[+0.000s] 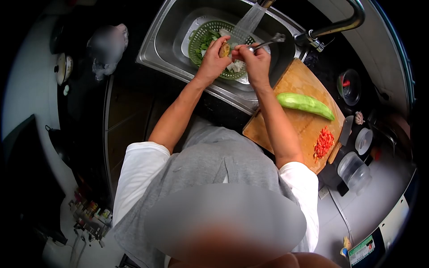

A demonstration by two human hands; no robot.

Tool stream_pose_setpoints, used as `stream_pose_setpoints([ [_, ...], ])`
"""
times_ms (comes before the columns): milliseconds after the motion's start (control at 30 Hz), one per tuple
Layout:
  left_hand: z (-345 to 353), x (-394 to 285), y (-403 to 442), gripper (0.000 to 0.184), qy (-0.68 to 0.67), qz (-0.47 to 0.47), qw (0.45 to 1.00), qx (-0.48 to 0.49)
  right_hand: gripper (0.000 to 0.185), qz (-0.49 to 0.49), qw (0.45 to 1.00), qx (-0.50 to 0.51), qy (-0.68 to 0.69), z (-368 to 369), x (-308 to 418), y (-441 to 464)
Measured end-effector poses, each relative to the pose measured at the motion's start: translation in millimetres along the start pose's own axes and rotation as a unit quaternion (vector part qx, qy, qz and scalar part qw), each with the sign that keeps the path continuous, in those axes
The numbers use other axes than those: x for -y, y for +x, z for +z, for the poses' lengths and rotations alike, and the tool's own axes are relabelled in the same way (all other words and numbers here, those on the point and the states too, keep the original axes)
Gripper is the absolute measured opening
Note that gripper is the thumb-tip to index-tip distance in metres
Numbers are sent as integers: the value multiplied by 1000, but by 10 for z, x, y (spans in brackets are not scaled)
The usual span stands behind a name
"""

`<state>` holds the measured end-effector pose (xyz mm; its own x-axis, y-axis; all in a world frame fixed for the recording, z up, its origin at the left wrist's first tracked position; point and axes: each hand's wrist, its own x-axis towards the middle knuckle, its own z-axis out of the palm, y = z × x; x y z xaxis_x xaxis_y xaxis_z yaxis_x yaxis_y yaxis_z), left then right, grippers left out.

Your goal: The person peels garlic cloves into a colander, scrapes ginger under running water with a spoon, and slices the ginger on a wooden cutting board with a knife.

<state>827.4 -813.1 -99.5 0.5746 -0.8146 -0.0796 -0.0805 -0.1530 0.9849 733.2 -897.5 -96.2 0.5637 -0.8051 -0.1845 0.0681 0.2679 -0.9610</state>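
My left hand is closed around a yellow-brown piece of ginger, held above the sink. Close beside it, my right hand grips a metal spoon, one end of which sticks out to the upper right. The other end is hidden by my fingers near the ginger. Under both hands, a green colander in the sink holds leafy greens and whitish pieces. Water runs from the faucet just beyond my hands.
A wooden cutting board overlaps the sink's right side, carrying a peeled green gourd and chopped red pepper. A cleaver lies along its right edge. Beyond are clear containers and a glass bowl. A curved tap stands behind.
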Motion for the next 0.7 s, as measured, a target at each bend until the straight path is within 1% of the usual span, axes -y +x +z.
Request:
stream_pose_setpoints([
  [33,-22,-5,-21,49,3,2,1000,-4,13,66,987,0,145,-16,78,0],
  [100,-64,-56,-63,52,-149,-85,984,51,11,60,985,16,162,-77,123,20],
  [133,-60,-86,-82,52,-147,-81,985,50,10,20,993,79,81,-105,101,38],
  [167,-49,-140,-109,52,-165,-90,981,57,10,-21,990,140,-2,-122,105,34],
  [200,-38,-172,-134,52,-184,-99,976,65,14,-49,987,141,-60,-92,93,11],
  [233,-40,-176,-146,52,-183,-98,976,64,14,-50,987,142,-59,-82,76,0],
  [267,-49,-181,-152,53,-192,-109,972,86,16,-152,963,142,-174,-74,44,5],
  [300,-45,-180,-177,54,-202,-122,966,106,18,-249,915,141,-284,-75,10,7],
  [333,-32,-184,-188,55,-182,-113,972,97,23,-301,893,121,-311,-77,-13,35],
  [367,-27,-216,-206,55,-181,-115,972,100,23,-298,895,118,-311,-64,-17,28],
  [400,-20,-251,-238,54,-190,-122,969,97,22,-204,952,81,-212,-54,-10,10],
  [433,-24,-266,-226,54,-200,-124,967,97,22,-109,987,40,-109,-40,17,21],
  [467,-67,-206,-162,56,-189,-113,967,128,16,12,996,26,84,-26,82,4],
  [500,-89,-157,-118,56,-192,-111,965,137,16,8,997,18,80,-39,82,18],
  [533,-101,-106,-85,58,-89,-43,989,109,14,43,994,33,100,-73,61,22],
  [567,-107,-87,-77,61,12,23,997,77,13,80,989,50,118,-94,63,6],
  [600,-137,-101,-53,65,33,8,996,78,12,91,987,45,125,-96,76,-2],
  [633,-164,-76,-8,65,26,12,996,82,12,87,988,40,119,-93,95,2],
  [700,-203,-40,68,64,30,40,995,84,13,95,988,31,116,-91,95,2],
])
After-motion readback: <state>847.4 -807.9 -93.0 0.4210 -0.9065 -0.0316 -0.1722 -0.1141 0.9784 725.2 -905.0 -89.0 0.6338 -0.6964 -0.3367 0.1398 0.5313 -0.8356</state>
